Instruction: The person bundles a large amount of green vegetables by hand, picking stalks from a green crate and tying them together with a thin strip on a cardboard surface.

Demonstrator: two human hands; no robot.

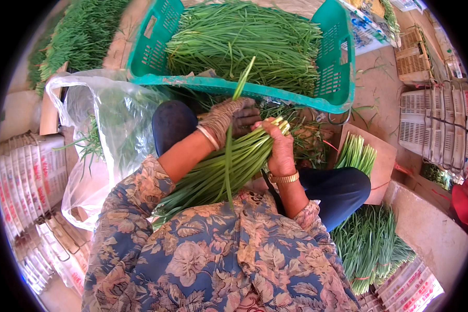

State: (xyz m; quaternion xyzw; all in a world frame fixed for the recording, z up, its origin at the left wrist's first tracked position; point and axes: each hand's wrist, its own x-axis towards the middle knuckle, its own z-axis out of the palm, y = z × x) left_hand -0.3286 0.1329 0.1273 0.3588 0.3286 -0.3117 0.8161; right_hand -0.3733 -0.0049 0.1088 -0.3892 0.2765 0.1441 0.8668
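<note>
My right hand [281, 148] is bare, with a gold watch at the wrist, and its fingers wrap round a bunch of garlic chives [208, 179]. The pale stem ends stick out above the thumb, and the green leaves fan down to the left across my lap. My left hand [231, 118] wears a brown and dark glove with a pale bracelet behind it. Its fingers are curled near the stem ends, touching or nearly touching my right fingers. One long chive blade [243, 78] passes through this hand, sticking up above it and hanging below.
A green plastic crate [208, 81] full of loose chives stands ahead. A clear plastic bag [122, 122] lies at the left. Bundled chives [356, 156] lean on a board by my right knee; more bundles [369, 244] lie behind it. Stacked baskets [426, 125] stand far right.
</note>
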